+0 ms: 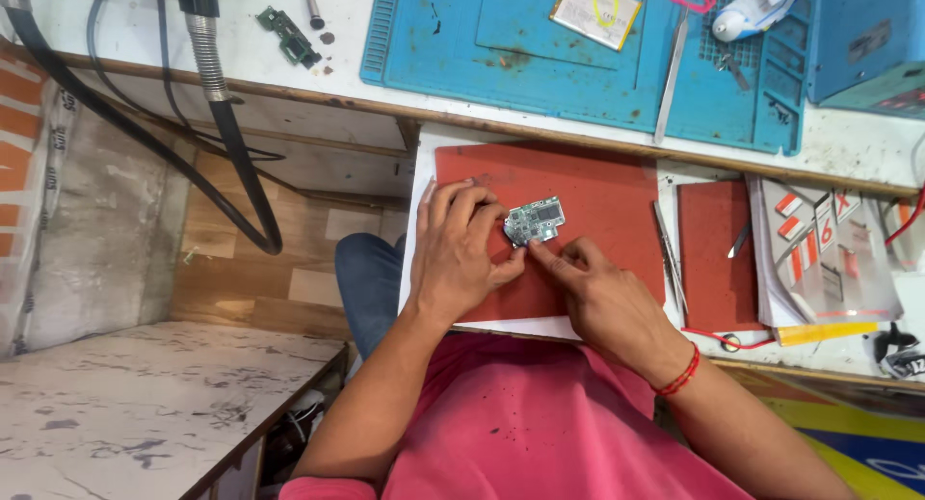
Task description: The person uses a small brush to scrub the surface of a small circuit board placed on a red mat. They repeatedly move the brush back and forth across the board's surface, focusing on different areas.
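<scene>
Got my left hand (455, 254) curled over the small green circuit board (533, 220), grip pinched shut on its left edge. Right hand (602, 293) comes in from below, index fingertip pressing its bottom edge. Board sits on the red mat (597, 187) on my bench.

**Bench Count**

I count two hands at work: left hand (453, 254) and right hand (602, 302). One small green circuit board (533, 221) sits between them, and a second, narrower green board (288, 36) lies up on the bench. Two red mats: a large red mat (597, 197) and a smaller red mat (713, 259). One blue work mat (501, 57). One red thread wristband (680, 373).
</scene>
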